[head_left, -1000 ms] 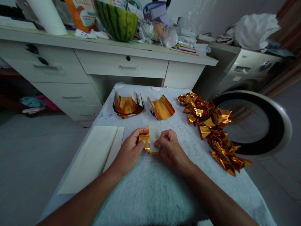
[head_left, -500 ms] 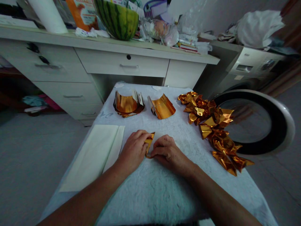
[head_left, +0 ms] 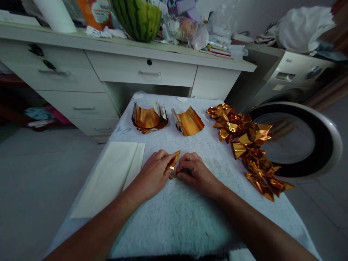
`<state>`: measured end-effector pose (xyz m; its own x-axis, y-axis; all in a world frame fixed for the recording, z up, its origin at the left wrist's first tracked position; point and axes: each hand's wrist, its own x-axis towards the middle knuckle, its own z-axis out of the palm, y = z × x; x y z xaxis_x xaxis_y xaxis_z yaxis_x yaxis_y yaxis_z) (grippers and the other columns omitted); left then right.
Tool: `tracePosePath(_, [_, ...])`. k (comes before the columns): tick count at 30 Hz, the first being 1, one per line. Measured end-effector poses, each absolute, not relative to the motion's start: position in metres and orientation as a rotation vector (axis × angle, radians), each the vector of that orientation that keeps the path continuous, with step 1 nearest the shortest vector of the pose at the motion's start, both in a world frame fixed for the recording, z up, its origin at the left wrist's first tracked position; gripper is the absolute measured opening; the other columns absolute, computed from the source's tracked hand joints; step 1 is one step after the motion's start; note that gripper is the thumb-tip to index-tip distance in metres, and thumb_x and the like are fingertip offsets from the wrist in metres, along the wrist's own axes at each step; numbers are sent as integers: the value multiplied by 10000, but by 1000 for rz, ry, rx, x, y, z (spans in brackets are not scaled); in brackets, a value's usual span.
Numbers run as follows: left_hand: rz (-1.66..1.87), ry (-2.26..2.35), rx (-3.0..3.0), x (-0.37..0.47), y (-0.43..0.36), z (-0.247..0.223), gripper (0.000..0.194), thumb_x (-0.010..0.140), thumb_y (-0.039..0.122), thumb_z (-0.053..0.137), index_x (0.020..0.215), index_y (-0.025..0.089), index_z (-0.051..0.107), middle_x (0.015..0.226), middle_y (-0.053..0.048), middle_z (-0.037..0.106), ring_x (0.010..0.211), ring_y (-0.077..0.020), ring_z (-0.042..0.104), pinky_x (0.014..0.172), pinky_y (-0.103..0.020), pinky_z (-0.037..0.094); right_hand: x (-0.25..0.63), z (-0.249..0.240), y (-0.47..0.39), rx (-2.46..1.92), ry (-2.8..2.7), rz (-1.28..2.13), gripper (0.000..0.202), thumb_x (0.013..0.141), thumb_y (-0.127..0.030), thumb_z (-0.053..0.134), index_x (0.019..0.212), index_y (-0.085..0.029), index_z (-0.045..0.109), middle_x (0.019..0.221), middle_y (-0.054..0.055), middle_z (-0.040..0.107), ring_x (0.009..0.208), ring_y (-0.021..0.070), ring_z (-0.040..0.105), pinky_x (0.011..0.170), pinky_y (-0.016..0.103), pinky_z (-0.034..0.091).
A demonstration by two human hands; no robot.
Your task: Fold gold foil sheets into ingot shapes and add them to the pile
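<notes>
Foil [head_left: 173, 164] is pinched in left grip [head_left: 157, 167]; I can't tell whether right grip [head_left: 196, 172] holds.

A white cabinet [head_left: 121, 69] fronts a dim wall [head_left: 252, 16] beyond the far edge of the bench [head_left: 195, 224], with an open washing machine [head_left: 297, 67] past its right edge and grey floor [head_left: 40, 174] past its left.

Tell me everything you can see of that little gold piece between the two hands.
The gold piece looks like shiny, foil-like paper, folded narrow, with a pointed upper corner. It slants over the pale blue cloth, gripped by the left hand, which hides part of it. The right hand is close to its lower end; whether it touches is unclear.
</notes>
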<state>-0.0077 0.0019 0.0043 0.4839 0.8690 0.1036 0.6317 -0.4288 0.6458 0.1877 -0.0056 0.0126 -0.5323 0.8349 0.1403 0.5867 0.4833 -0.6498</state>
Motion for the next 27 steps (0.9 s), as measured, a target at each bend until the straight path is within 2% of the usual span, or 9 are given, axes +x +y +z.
tracePosePath(10, [623,1248,2211,-6,-1,8,353,834,77,502,1148,213,591,1028,-62,580,998,-243,523,904,-402,439,180,18,8,-1316,-2383,769,75,846,-177,649,774,-196,660,894,19,612,901,187,527,853,360,349])
tracePosePath(14, [676,1278,2203,-6,-1,8,182,811,70,513,927,205,548,951,-40,580,944,-232,522,824,-381,445,178,15,3,-1336,-2347,722,49,818,-150,653,787,-187,642,908,34,596,905,192,511,845,362,357])
tracePosePath(17, [634,1270,2241,-6,-2,11,141,807,70,512,810,210,530,887,-27,556,897,-221,521,786,-367,442,177,14,0,-1356,-2320,707,57,798,-152,667,771,-184,628,898,37,580,896,194,499,835,361,363])
tracePosePath(27, [563,1221,2214,-12,-4,12,149,787,71,517,794,205,580,930,-33,547,939,-223,522,841,-387,459,177,9,0,-1376,-2263,730,75,775,-144,682,755,-189,625,908,34,574,893,193,488,834,364,361])
